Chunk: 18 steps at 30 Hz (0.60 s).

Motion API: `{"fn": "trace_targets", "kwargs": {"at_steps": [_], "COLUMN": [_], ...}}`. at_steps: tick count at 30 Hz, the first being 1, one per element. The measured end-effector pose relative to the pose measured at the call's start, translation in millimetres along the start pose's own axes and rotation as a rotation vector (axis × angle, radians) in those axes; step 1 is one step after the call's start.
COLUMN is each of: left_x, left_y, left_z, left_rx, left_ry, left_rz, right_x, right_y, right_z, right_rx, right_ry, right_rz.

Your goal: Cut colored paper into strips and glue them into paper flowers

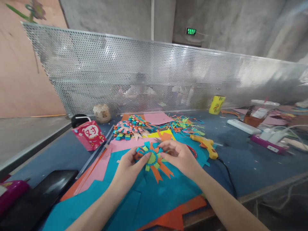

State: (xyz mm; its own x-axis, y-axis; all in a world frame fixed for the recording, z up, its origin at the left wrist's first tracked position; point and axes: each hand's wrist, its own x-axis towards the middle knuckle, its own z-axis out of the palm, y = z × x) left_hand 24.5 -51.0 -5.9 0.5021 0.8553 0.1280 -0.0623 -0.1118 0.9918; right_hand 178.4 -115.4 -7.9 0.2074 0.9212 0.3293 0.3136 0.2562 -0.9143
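A paper rosette of orange, blue and green strips round a green centre is held above teal paper sheets. My left hand pinches its left edge with closed fingers. My right hand grips its right side, fingers curled on the strips. A pile of finished colourful rosettes lies behind, with loose paper scraps to its right.
A yellow glue gun with a black cord lies right of my hands. A pink box, a black phone, a yellow cup, a jar and a power strip stand around. A perforated metal screen closes the back.
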Motion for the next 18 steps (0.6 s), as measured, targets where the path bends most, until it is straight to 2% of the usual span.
{"fn": "trace_targets", "kwargs": {"at_steps": [6,12,15,18], "left_x": [-0.7,0.2,-0.7,-5.4], "left_y": [0.0,-2.9,-3.4,-1.4], "left_z": [0.2,-2.1,-4.1,-8.3], "left_rx": [-0.074,0.031,0.158,0.304], "left_ry": [-0.027,-0.003,0.004,0.020], "left_rz": [-0.036,-0.005,0.073,0.214], "right_x": [1.7,3.0,1.4,-4.8], "right_y": [0.9,0.3,-0.7,-5.7], "right_z": [0.7,1.1,0.7,0.1], "right_rx": [0.040,0.037,0.016,-0.049], "right_ry": [-0.001,-0.013,0.021,0.056], "right_rz": [0.054,0.094,0.054,-0.055]}}
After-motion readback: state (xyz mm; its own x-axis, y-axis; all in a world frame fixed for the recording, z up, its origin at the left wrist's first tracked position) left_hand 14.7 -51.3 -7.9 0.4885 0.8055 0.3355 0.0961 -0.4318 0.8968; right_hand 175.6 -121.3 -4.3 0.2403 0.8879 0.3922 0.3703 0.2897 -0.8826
